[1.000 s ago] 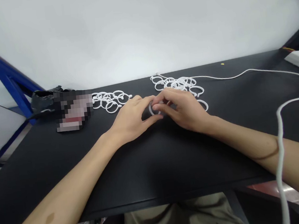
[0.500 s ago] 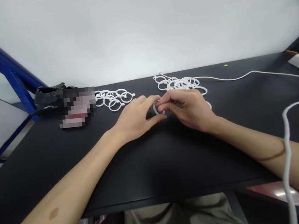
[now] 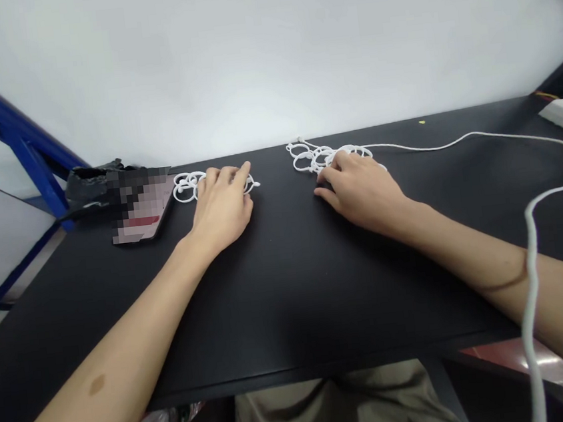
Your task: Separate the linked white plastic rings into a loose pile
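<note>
— Doing what with the left hand [image 3: 225,207]?

— Covering part of the left rings [image 3: 181,182], on the far side of the desk [image 3: 288,277], left of centre and right of the phone [image 3: 151,214]. Spreading the fingers loosely, setting the thumb apart. Showing no grip, though hiding the space under the palm.

— And with the right hand [image 3: 367,185]?

— Arching half-curled over the right rings [image 3: 323,157], far and right of centre, near the cord [image 3: 436,148]. Leaving a gap between thumb and index. Hiding the other fingertips, so giving no way of telling about a hold on any ring.

— Judging the step to be what?

— Probably working at both sets at once, either taking up or laying down. Not settling which from this view.

— Calling for what in the next move?

— Probably calling for a fine fingertip pinch on one thin ring, lifting gently and avoiding a snag on overlapping neighbours.
</note>
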`<state>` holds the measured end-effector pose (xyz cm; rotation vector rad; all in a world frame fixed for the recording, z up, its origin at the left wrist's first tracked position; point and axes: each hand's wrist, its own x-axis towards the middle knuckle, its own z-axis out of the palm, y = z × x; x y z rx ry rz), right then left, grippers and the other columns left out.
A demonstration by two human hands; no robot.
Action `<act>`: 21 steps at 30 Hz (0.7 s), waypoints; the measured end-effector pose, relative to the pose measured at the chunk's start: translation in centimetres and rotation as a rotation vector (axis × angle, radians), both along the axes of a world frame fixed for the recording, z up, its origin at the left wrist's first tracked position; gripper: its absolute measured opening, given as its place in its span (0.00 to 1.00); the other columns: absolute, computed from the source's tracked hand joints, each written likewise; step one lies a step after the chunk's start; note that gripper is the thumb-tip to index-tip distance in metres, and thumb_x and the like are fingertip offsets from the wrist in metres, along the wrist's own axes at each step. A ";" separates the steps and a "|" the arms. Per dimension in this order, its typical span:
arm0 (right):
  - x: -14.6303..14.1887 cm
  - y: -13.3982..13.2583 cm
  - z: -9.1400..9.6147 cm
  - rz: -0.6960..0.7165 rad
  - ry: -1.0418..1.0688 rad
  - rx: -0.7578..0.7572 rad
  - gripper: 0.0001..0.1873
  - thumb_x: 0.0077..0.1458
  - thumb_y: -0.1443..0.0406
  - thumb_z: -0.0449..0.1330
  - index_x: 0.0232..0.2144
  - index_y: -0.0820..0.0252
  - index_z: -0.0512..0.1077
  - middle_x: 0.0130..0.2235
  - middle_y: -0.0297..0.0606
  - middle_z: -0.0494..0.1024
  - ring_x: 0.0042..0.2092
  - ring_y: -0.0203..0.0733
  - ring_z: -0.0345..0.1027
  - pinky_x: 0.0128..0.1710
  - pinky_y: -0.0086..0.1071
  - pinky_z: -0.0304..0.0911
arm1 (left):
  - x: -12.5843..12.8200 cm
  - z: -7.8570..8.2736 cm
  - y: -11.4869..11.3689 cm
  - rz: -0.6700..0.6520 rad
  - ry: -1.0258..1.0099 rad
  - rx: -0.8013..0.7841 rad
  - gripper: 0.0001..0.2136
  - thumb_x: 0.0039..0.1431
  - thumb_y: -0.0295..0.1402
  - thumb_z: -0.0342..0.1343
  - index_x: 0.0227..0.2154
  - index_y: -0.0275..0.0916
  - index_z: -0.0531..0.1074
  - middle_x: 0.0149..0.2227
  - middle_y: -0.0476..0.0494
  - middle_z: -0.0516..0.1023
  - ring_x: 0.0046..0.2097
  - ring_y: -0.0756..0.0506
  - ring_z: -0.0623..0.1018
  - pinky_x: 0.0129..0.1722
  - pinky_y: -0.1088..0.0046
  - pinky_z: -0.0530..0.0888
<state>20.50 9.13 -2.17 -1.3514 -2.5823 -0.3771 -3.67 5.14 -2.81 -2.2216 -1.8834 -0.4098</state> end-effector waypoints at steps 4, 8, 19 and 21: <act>0.2 0.1 -0.1 0.059 0.006 0.008 0.12 0.64 0.67 0.53 0.40 0.65 0.76 0.43 0.50 0.74 0.43 0.51 0.67 0.42 0.42 0.62 | -0.5 -0.4 0.2 0.062 0.008 -0.002 0.25 0.64 0.29 0.44 0.63 0.29 0.63 0.58 0.27 0.71 0.58 0.26 0.67 0.55 0.43 0.67; 0.2 -0.1 -0.1 0.125 0.051 -0.012 0.11 0.62 0.72 0.52 0.39 0.67 0.75 0.42 0.51 0.74 0.42 0.49 0.66 0.42 0.40 0.62 | -0.8 -0.7 0.4 0.078 0.006 -0.003 0.26 0.61 0.28 0.45 0.63 0.32 0.64 0.58 0.27 0.70 0.58 0.25 0.68 0.54 0.39 0.67; 0.0 -0.5 0.0 0.199 0.192 -0.043 0.15 0.62 0.74 0.49 0.44 0.70 0.74 0.44 0.53 0.74 0.44 0.50 0.67 0.43 0.40 0.64 | 0.3 -0.6 -0.5 0.016 0.019 0.000 0.28 0.57 0.26 0.47 0.63 0.37 0.62 0.60 0.30 0.68 0.60 0.26 0.66 0.57 0.39 0.63; 0.0 -0.7 0.2 0.178 0.181 -0.043 0.16 0.62 0.74 0.49 0.46 0.70 0.74 0.44 0.53 0.74 0.43 0.49 0.67 0.43 0.40 0.64 | 0.8 -0.4 -0.8 -0.024 0.026 -0.017 0.28 0.57 0.25 0.47 0.63 0.36 0.62 0.61 0.30 0.67 0.61 0.27 0.65 0.58 0.40 0.61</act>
